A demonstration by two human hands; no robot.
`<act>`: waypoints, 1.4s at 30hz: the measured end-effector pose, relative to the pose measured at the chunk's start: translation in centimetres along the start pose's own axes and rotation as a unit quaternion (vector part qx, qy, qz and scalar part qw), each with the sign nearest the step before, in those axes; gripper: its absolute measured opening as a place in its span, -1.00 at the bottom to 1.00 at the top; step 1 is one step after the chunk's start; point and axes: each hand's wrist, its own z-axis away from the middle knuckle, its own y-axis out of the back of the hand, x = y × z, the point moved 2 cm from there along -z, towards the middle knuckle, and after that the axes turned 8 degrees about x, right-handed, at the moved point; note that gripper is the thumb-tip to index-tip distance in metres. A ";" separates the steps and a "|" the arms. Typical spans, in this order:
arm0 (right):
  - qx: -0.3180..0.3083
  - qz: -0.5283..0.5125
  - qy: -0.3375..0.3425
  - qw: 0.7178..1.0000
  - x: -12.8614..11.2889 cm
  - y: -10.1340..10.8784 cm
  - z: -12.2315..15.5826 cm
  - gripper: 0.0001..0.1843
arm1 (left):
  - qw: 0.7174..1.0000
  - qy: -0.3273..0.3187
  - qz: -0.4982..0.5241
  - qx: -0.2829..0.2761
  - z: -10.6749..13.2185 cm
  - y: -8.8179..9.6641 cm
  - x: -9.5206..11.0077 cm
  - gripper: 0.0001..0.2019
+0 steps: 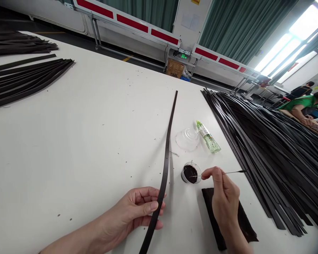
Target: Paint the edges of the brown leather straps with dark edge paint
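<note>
My left hand (139, 211) grips a long, narrow dark leather strap (166, 155) with a row of small holes. The strap rises from the hand across the white table (69, 141) and its far end rests on the tabletop. My right hand (224, 192) pinches a thin dark applicator stick (234, 172), whose tip reaches over a small round cup (190, 173) of dark liquid. Beneath that hand lies a dark cloth pad (245, 229).
A clear plastic lid (187, 139) and a green-labelled bottle (208, 137) stand beyond the cup. A large pile of dark straps (265, 148) lies to the right, with more bundles (23, 81) at the left. A co-worker in green (303, 106) sits far right.
</note>
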 end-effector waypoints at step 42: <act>-0.149 -0.123 0.268 0.944 -5.1 -3.0 3.8 -0.71 | 0.998 -0.013 0.019 -0.058 -0.1 -0.3 -0.2 -0.86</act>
